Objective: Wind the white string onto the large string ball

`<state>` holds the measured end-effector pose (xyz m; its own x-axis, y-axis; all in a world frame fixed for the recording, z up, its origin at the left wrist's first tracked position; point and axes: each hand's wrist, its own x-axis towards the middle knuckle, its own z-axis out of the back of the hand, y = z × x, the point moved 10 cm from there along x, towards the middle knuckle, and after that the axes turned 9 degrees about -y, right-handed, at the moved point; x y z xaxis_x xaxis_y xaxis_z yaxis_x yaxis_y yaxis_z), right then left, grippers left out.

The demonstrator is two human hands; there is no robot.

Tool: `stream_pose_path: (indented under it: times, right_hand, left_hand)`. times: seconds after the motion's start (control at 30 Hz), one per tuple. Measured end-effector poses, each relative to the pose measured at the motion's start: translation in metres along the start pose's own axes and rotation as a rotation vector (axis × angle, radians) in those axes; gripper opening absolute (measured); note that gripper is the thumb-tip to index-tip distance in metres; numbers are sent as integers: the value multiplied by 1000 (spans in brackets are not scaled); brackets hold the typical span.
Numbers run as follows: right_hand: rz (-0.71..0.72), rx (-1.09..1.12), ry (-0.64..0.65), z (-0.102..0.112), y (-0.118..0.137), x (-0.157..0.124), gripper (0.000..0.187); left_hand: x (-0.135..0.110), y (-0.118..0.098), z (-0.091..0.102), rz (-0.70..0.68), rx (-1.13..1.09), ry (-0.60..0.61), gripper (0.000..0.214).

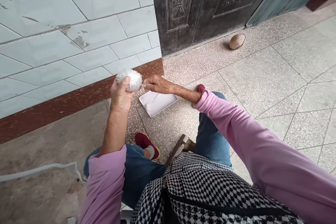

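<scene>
A white fluffy pom-pom is held up in my left hand, thumb across its front and fingers behind it. Close against the pom-pom's right side, my right hand is closed in a pinch. What lies between those fingertips is too small to make out. Below both hands a shallow white tray rests on the floor. Inside it are a thin dark strand and a small white tuft. My right hand partly covers the tray's far edge.
A tiled wall with a brown base strip stands ahead on the left, beside a dark carved door. A tan rounded object lies by the threshold. A white hose or cord runs over the floor at left. My knees flank the tray.
</scene>
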<state>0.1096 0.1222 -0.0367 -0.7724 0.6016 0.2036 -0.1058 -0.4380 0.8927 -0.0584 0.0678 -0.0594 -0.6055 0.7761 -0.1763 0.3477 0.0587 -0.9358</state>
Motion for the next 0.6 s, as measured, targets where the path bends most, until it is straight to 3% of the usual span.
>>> stream_pose_path:
  times: [0.17, 0.27, 0.37, 0.5, 0.6]
  right_hand:
    - [10, 46, 8, 24, 5, -1, 36]
    - [39, 71, -84, 59, -8, 1, 37]
    - [17, 55, -164, 99, -28, -7, 38]
    - [-217, -80, -276, 159, -62, -37, 36]
    - [-409, -193, -422, 209, -80, -75, 36]
  left_hand:
    - [37, -24, 43, -144, 31, -148, 85]
    - [55, -58, 83, -246, 33, -264, 81]
    - [59, -84, 120, -205, 13, -385, 72]
    - [44, -114, 148, -149, 159, -483, 67]
    - [27, -135, 160, -134, 335, -514, 76]
